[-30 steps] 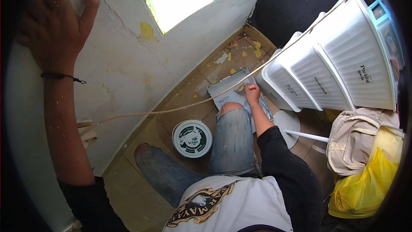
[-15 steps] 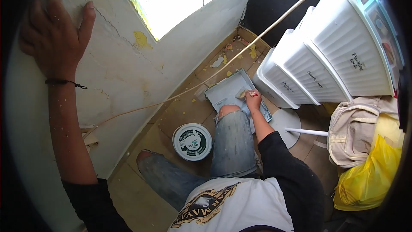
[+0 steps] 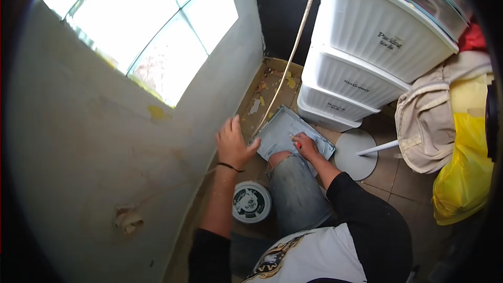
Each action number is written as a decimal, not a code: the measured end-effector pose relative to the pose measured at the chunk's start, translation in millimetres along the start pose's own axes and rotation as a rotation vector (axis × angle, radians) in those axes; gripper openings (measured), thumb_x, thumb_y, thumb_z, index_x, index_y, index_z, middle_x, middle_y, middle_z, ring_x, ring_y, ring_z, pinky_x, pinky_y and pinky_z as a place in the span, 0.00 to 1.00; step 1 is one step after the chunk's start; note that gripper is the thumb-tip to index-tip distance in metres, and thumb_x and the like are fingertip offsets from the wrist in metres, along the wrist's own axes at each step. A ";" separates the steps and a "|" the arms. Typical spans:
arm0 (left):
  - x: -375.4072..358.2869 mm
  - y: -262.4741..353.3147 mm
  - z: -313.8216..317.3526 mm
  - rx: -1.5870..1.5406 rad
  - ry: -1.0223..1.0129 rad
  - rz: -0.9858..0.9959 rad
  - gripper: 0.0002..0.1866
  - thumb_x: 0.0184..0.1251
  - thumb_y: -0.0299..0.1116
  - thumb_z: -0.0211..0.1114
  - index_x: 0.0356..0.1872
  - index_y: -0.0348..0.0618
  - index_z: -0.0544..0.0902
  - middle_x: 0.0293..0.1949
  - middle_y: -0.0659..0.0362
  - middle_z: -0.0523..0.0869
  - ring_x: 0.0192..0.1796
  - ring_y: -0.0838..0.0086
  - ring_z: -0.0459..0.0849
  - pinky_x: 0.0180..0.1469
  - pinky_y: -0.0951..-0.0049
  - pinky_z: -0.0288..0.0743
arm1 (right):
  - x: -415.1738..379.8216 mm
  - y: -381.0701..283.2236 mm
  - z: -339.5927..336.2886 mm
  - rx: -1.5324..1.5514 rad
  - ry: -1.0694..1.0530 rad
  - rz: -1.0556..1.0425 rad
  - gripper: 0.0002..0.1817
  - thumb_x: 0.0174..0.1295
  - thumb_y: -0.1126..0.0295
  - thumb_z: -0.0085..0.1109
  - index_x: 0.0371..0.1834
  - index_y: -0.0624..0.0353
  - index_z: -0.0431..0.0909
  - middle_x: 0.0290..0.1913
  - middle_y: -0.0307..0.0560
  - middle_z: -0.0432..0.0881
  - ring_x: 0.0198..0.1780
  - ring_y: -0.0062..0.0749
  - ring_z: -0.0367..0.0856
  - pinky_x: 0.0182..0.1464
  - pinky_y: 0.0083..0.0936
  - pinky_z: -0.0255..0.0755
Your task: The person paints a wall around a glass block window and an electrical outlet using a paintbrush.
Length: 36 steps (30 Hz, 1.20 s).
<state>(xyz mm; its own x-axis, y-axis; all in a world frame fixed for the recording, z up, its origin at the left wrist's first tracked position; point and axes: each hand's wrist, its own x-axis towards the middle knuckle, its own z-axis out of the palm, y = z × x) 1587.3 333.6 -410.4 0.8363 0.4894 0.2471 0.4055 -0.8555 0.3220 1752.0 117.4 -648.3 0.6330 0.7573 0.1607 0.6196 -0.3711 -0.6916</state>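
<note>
Left hand (image 3: 233, 144) lowered beside tray (image 3: 283, 131).

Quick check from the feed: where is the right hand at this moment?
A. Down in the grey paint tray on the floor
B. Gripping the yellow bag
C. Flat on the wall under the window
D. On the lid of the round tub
A: the right hand is down in the grey paint tray, gripping something small with red on it, beyond the torn knee of the jeans.
</note>
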 end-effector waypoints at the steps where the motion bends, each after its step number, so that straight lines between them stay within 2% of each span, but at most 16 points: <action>1: -7.5 -14.4 32.9 -0.037 -0.096 -0.093 0.48 0.47 0.53 0.74 0.67 0.36 0.66 0.59 0.42 0.76 0.61 0.49 0.75 0.63 0.51 0.66 | 0.1 1.9 -0.4 0.006 0.027 0.006 0.11 0.59 0.72 0.60 0.45 0.51 0.83 0.45 0.47 0.82 0.47 0.49 0.81 0.48 0.39 0.77; 3: -26.8 -31.4 70.2 -0.090 -0.288 -0.202 0.52 0.47 0.53 0.75 0.69 0.31 0.62 0.55 0.38 0.79 0.56 0.44 0.79 0.58 0.50 0.71 | -1.3 4.4 0.5 -0.100 -0.110 -0.048 0.11 0.59 0.70 0.61 0.45 0.50 0.83 0.46 0.46 0.82 0.48 0.47 0.81 0.49 0.39 0.77; 5: -49.4 -45.2 93.9 -0.221 -0.321 -0.245 0.39 0.51 0.49 0.74 0.60 0.33 0.73 0.42 0.38 0.84 0.45 0.43 0.83 0.48 0.52 0.76 | -2.3 -4.8 -11.7 -0.103 -0.063 -0.029 0.12 0.60 0.70 0.60 0.46 0.50 0.84 0.45 0.45 0.83 0.47 0.46 0.82 0.48 0.38 0.77; 6: -53.2 -42.6 91.4 -0.211 -0.323 -0.233 0.39 0.51 0.49 0.74 0.60 0.33 0.73 0.42 0.38 0.84 0.45 0.43 0.83 0.48 0.52 0.76 | -5.4 -4.2 -12.9 -0.077 -0.064 0.010 0.12 0.59 0.70 0.61 0.46 0.51 0.84 0.44 0.46 0.84 0.47 0.47 0.82 0.48 0.38 0.77; 8: -59.0 -28.2 71.9 -0.258 -0.347 -0.259 0.19 0.58 0.42 0.70 0.41 0.37 0.80 0.31 0.43 0.83 0.38 0.46 0.84 0.38 0.54 0.76 | -10.5 0.6 -11.8 -0.034 -0.057 0.053 0.12 0.58 0.69 0.63 0.45 0.52 0.84 0.44 0.46 0.85 0.46 0.48 0.83 0.48 0.38 0.77; 9: -62.2 -19.5 58.9 -0.242 -0.349 -0.252 0.19 0.58 0.42 0.70 0.41 0.37 0.80 0.31 0.43 0.83 0.38 0.46 0.84 0.38 0.54 0.76 | -10.5 3.0 -11.1 0.035 0.022 0.129 0.11 0.58 0.68 0.64 0.44 0.53 0.84 0.42 0.47 0.85 0.44 0.47 0.84 0.47 0.37 0.77; 11: -66.8 8.7 19.6 -0.246 -0.185 -0.182 0.09 0.64 0.35 0.65 0.32 0.39 0.82 0.26 0.44 0.82 0.33 0.48 0.84 0.33 0.55 0.75 | -8.4 6.3 -6.5 0.117 0.110 0.208 0.11 0.58 0.66 0.65 0.43 0.53 0.84 0.40 0.47 0.86 0.42 0.46 0.85 0.46 0.36 0.77; 14: -77.9 30.0 -34.0 -0.199 -0.033 -0.163 0.07 0.66 0.31 0.62 0.32 0.39 0.81 0.27 0.44 0.82 0.31 0.49 0.84 0.33 0.57 0.75 | 0.2 9.7 3.2 0.450 0.408 0.562 0.09 0.62 0.66 0.64 0.38 0.61 0.83 0.33 0.50 0.86 0.36 0.33 0.86 0.41 0.26 0.76; 19: -85.1 29.7 -134.5 0.187 0.216 -0.075 0.07 0.66 0.31 0.61 0.37 0.38 0.81 0.26 0.49 0.82 0.28 0.54 0.82 0.33 0.58 0.74 | 7.2 49.0 52.6 0.763 0.554 0.571 0.11 0.66 0.62 0.61 0.40 0.59 0.81 0.33 0.38 0.84 0.31 0.22 0.84 0.32 0.21 0.78; 21: -84.2 22.0 -174.9 0.553 0.325 -0.002 0.09 0.65 0.34 0.61 0.39 0.39 0.81 0.30 0.50 0.83 0.33 0.55 0.82 0.38 0.55 0.74 | 12.5 36.2 45.8 1.121 0.608 0.861 0.12 0.67 0.61 0.61 0.43 0.59 0.80 0.36 0.41 0.85 0.29 0.25 0.84 0.30 0.23 0.79; 23: -71.2 21.5 -225.2 0.532 0.336 0.015 0.13 0.64 0.36 0.60 0.43 0.39 0.81 0.39 0.48 0.83 0.42 0.52 0.82 0.45 0.51 0.72 | 12.3 36.3 49.0 1.234 0.606 0.899 0.14 0.66 0.59 0.61 0.46 0.58 0.79 0.39 0.42 0.85 0.32 0.29 0.85 0.29 0.25 0.81; 25: -54.6 6.9 -270.2 0.736 0.412 0.181 0.16 0.66 0.39 0.58 0.47 0.37 0.79 0.49 0.44 0.80 0.52 0.48 0.79 0.52 0.49 0.71 | 9.2 26.4 38.8 1.403 0.616 0.991 0.17 0.65 0.57 0.62 0.48 0.57 0.78 0.39 0.43 0.85 0.35 0.33 0.87 0.31 0.27 0.82; 26: -45.0 3.2 -293.8 0.847 0.434 0.241 0.19 0.67 0.41 0.57 0.50 0.36 0.79 0.54 0.43 0.78 0.56 0.47 0.76 0.56 0.48 0.69 | 7.6 23.8 36.0 1.432 0.592 1.028 0.19 0.64 0.54 0.60 0.49 0.56 0.77 0.42 0.46 0.85 0.39 0.37 0.87 0.37 0.31 0.83; 29: -19.4 -7.3 -357.5 1.121 0.448 0.351 0.26 0.74 0.48 0.50 0.60 0.36 0.76 0.65 0.42 0.72 0.68 0.45 0.69 0.66 0.45 0.64 | 3.2 26.8 39.9 1.616 0.502 1.025 0.22 0.65 0.50 0.58 0.51 0.55 0.75 0.44 0.49 0.85 0.42 0.38 0.87 0.44 0.34 0.82; 32: 6.4 -4.3 -397.4 1.288 0.481 0.411 0.29 0.77 0.50 0.45 0.67 0.37 0.71 0.68 0.41 0.69 0.70 0.45 0.66 0.69 0.45 0.61 | 12.7 22.0 49.2 1.843 0.449 0.933 0.21 0.67 0.50 0.54 0.50 0.55 0.76 0.45 0.50 0.85 0.44 0.37 0.86 0.48 0.35 0.81; 36: 14.0 -33.2 -429.0 1.388 0.499 0.443 0.31 0.79 0.51 0.40 0.69 0.37 0.67 0.69 0.41 0.67 0.71 0.45 0.66 0.70 0.46 0.61 | 59.9 -12.7 42.8 2.005 0.497 0.921 0.19 0.70 0.52 0.52 0.50 0.56 0.74 0.46 0.50 0.85 0.45 0.36 0.86 0.41 0.30 0.84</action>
<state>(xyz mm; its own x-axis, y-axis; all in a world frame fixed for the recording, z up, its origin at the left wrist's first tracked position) 1427.3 441.4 -25.6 0.8886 -0.0754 0.4524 0.4159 -0.2835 -0.8641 1762.1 190.5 -660.0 0.6077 0.4833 -0.6301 -0.7275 0.6569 -0.1978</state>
